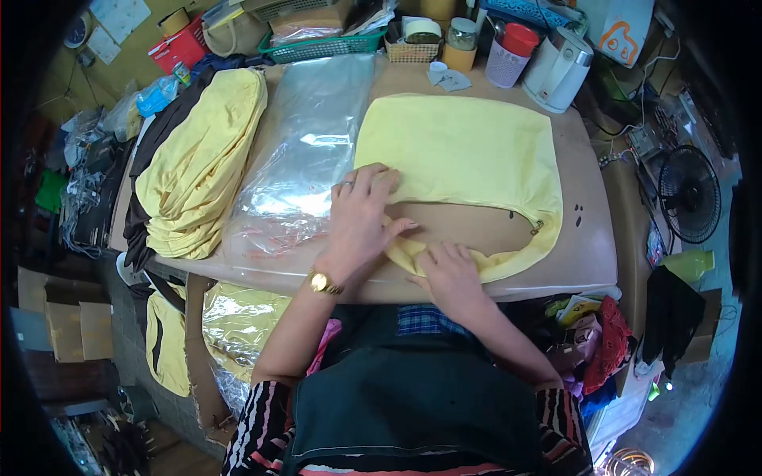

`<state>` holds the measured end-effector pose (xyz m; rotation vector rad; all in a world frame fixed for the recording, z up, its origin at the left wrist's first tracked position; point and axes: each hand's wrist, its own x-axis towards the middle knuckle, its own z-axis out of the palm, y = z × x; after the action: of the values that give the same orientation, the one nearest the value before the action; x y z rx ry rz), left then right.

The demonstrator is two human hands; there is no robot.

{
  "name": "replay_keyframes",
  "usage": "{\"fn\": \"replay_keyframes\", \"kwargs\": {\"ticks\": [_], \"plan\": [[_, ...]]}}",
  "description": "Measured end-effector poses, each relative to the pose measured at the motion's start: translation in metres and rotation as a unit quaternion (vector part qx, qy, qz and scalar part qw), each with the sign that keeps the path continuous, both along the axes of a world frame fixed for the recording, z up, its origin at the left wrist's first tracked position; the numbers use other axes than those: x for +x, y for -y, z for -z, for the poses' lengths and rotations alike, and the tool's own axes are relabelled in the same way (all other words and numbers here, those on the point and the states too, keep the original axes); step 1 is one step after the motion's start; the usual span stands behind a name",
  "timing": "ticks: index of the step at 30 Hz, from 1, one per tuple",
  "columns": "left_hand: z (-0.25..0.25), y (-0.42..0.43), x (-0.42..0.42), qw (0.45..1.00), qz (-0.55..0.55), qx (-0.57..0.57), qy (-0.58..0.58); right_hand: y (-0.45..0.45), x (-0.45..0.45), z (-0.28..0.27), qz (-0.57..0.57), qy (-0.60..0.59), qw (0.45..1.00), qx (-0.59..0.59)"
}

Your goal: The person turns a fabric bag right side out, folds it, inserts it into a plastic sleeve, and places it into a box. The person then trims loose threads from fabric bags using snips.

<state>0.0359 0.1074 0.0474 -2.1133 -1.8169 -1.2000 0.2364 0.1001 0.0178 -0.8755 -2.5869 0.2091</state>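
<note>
A yellow cloth piece (468,151) lies flat on the brown table (587,238), with a narrow curved band looping round from its right side toward the front. My left hand (365,206), with a gold watch at the wrist, rests on the cloth's left edge, fingers bent and thumb apart. On the front part of the band lies my right hand (451,274), its fingers pressed down on the fabric. A small brownish metallic-looking piece (537,227) sits at the inner right of the loop. The undersides of both hands are hidden.
Clear plastic bags (305,135) lie left of the cloth. Beyond them is a heap of yellow fabric (206,159) over dark cloth. Baskets, jars and a white kettle (558,70) line the back edge. A black fan (689,193) stands at the right.
</note>
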Motion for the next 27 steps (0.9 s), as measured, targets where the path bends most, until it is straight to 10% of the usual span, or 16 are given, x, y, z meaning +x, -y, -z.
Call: {"fn": "replay_keyframes", "kwargs": {"ticks": [4,7,18,21,27], "plan": [[0.034,-0.015,-0.016,0.977,0.01,-0.189,-0.101,-0.006,0.024,-0.024,-0.066,-0.026,0.973,-0.219],[0.026,0.005,-0.023,0.965,0.07,-0.252,-0.002,-0.052,0.067,-0.022,0.106,-0.01,0.994,0.037],[0.019,0.036,-0.042,0.947,0.113,-0.293,-0.073,-0.091,0.11,0.006,0.116,0.196,0.966,-0.125],[0.018,0.044,-0.039,0.949,0.057,-0.308,0.046,-0.092,0.111,0.006,0.11,0.19,0.967,-0.129],[0.01,0.047,-0.043,0.689,0.316,-0.39,0.524,-0.098,0.111,0.002,0.098,0.171,0.967,-0.161]]}}
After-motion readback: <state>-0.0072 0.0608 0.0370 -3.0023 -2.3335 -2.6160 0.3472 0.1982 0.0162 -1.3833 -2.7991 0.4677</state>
